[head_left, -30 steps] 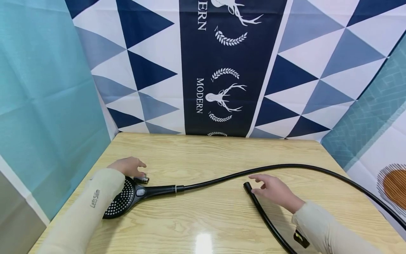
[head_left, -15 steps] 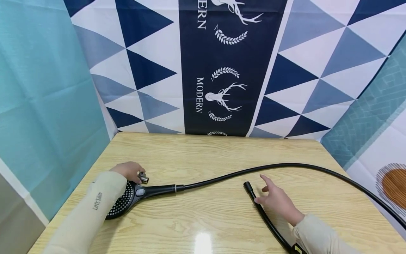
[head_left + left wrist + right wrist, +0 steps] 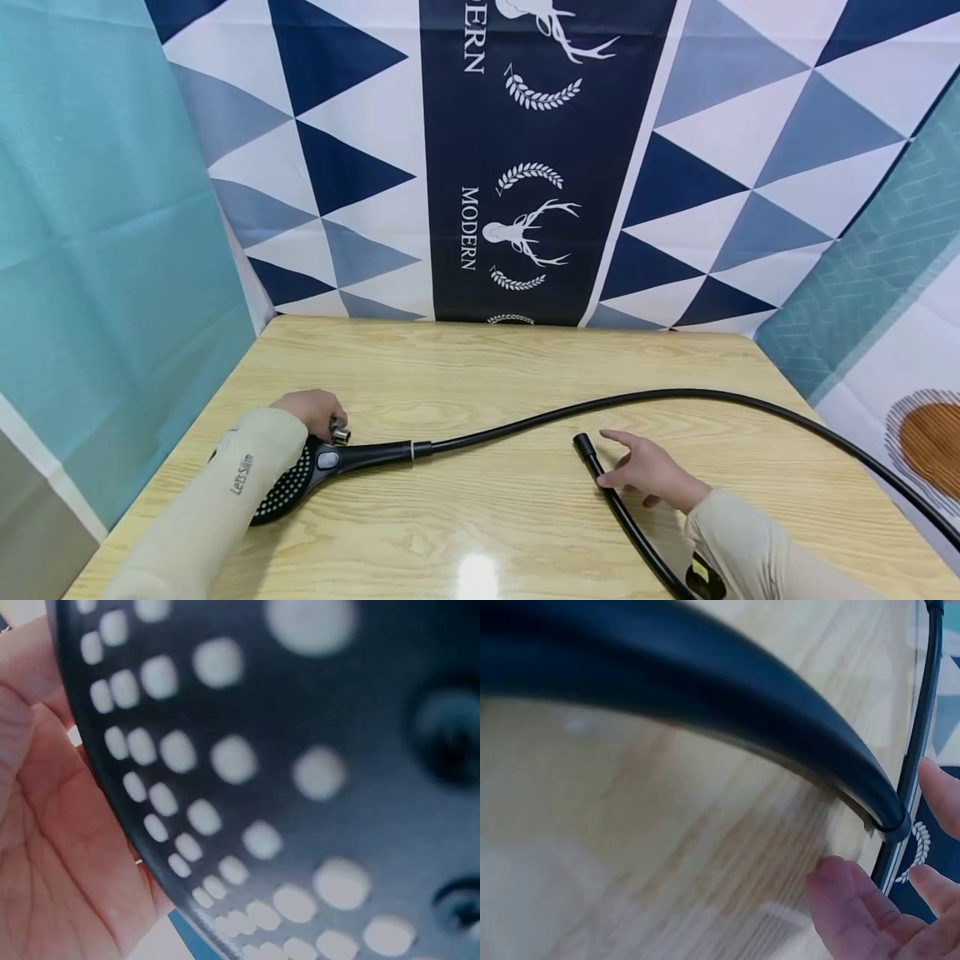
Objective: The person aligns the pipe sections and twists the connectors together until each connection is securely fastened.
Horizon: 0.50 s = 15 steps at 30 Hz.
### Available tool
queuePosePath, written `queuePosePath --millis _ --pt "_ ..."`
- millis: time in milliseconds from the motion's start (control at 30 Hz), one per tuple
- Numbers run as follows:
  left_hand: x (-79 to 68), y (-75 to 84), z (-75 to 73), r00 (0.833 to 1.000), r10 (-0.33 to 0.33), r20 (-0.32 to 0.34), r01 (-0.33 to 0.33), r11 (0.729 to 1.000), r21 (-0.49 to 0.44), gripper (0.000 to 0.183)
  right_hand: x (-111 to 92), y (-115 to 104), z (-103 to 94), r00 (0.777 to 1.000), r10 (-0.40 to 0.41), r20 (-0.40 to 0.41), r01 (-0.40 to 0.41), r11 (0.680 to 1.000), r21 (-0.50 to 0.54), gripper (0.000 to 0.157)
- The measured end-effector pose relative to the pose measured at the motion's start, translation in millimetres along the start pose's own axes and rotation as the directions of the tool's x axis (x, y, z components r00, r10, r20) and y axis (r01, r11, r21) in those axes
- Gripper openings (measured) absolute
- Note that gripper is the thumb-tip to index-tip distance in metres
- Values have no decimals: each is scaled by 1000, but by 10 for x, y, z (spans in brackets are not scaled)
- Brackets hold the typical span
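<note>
A black handheld shower head [image 3: 287,490] lies at the left of the table, its nozzle plate partly hidden under the left sleeve. Just beyond it my left hand [image 3: 311,411] grips a small chrome pipe fitting [image 3: 341,435], whose end shows past the fingers. In the left wrist view, the blurred nozzle plate [image 3: 225,757] covers most of my left palm [image 3: 60,847]. My right hand [image 3: 651,473] hovers with fingers spread beside the free end of the black shower hose [image 3: 582,443], thumb right at it. The right wrist view shows these fingers [image 3: 840,892] apart below the hose.
From the shower handle, the hose [image 3: 660,393] arcs across the wooden table [image 3: 450,358] and off its right side. A dark piece with a yellow mark [image 3: 701,571] sits by the right sleeve. Patterned cloth [image 3: 360,167] hangs behind the table.
My left hand has closed round the chrome fitting and tilted it up from where it lay. My right hand shifted slightly down along the hose end, fingers still spread.
</note>
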<state>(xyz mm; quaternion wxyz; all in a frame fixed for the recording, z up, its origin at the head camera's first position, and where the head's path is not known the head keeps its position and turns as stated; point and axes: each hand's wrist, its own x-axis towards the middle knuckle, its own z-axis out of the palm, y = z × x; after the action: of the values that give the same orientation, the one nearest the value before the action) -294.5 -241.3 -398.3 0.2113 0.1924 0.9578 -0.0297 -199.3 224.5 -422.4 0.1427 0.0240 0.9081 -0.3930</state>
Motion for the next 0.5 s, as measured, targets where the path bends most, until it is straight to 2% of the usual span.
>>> queuePosePath --millis 167,367,500 --pt "-10 38 -16 1000 -18 -10 18 1000 14 14 49 -22 36 999 27 26 -29 998 48 83" --pt "13 93 1 999 -35 -14 34 997 -66 11 70 -55 132 997 58 49 -63 993 100 85" --pt "39 107 -12 999 -36 -19 34 997 -74 12 70 -48 166 997 57 48 -62 993 101 85"
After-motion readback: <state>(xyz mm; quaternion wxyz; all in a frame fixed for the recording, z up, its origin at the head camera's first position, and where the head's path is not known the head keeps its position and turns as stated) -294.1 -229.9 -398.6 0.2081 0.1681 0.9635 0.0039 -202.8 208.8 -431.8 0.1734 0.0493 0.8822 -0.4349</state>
